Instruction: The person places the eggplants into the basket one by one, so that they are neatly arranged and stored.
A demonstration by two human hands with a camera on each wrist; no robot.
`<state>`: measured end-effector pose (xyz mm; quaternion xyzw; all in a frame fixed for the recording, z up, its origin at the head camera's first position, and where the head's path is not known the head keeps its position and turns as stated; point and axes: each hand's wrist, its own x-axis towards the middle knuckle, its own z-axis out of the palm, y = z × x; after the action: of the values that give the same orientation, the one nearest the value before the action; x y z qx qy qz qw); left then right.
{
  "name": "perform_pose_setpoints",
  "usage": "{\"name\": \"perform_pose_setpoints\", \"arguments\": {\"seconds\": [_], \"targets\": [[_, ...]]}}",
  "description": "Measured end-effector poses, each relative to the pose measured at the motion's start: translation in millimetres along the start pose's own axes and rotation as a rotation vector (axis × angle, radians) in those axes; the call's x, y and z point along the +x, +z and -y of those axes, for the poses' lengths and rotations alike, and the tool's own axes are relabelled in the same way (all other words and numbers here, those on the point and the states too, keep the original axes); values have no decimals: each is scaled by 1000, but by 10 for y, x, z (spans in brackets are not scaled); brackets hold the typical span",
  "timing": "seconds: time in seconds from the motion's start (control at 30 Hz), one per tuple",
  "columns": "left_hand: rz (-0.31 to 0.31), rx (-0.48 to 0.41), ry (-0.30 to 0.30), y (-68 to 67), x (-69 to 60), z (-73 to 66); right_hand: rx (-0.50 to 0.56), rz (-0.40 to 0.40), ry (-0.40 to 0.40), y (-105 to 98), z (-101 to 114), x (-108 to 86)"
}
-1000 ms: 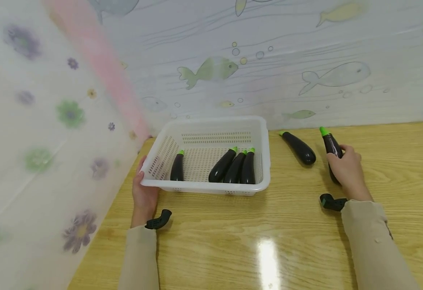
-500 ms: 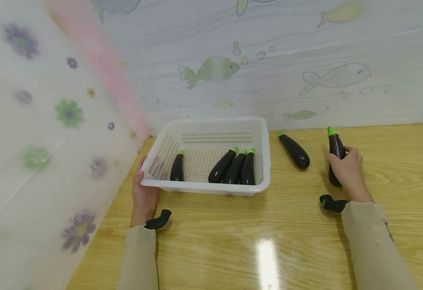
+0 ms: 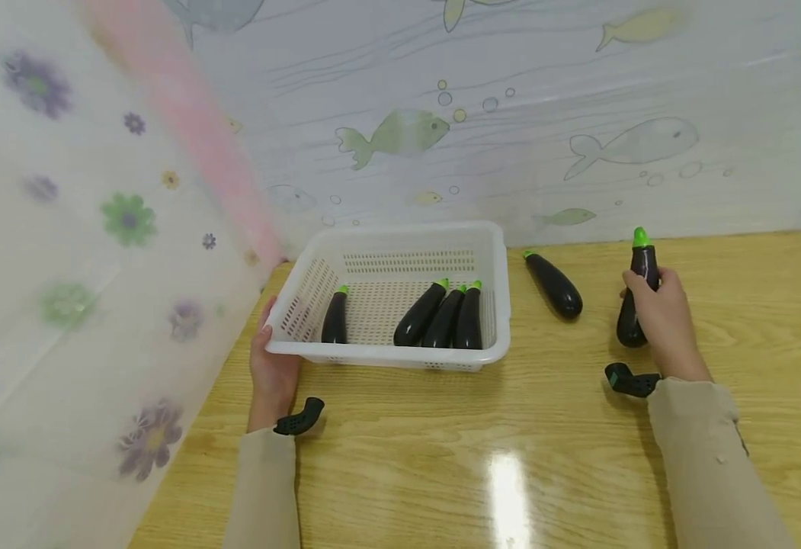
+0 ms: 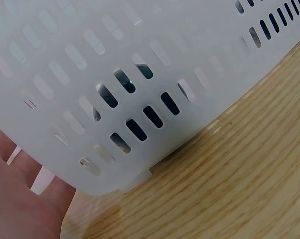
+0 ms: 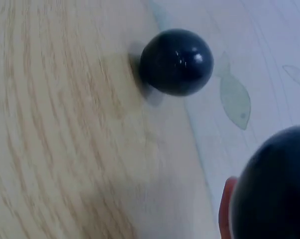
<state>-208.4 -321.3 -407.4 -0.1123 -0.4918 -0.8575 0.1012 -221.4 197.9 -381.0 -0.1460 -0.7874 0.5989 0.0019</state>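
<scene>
A glossy dark eggplant (image 3: 636,297) with a green stem end is held in my right hand (image 3: 668,316). It points away from me, and its round end fills the lower right of the right wrist view. A second eggplant (image 3: 555,287) lies on the table to the left of it. My left hand (image 3: 274,370) holds the near left corner of the white plastic basket (image 3: 386,352), fingers along its outer side. Inside the basket, one eggplant (image 3: 334,319) lies at the left and three together, including this eggplant (image 3: 421,314), at the right.
The wooden table (image 3: 407,457) meets a wall covering (image 3: 510,175) printed with fish at the back. A flower-printed covering (image 3: 98,305) rises along the left side. Black wrist devices (image 3: 300,417) sit on both wrists.
My right hand has tilted the eggplant more upright and shifted it slightly right, now seemingly raised off the table. The loose eggplant rolled slightly left. My left hand and the basket stayed put.
</scene>
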Motion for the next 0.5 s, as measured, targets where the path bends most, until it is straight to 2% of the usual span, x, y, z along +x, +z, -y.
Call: {"name": "perform_pose_setpoints", "arguments": {"seconds": [0.13, 0.3, 0.5], "targets": [[-3, -3, 1, 3, -10, -5, -69, 17, -54, 25, 54, -28], [-3, -2, 3, 5, -11, -9, -69, 28, -88, 67, 115, -63], [-7, 4, -5, 17, 4, -16, -48, 61, -91, 89, 188, -101]]}}
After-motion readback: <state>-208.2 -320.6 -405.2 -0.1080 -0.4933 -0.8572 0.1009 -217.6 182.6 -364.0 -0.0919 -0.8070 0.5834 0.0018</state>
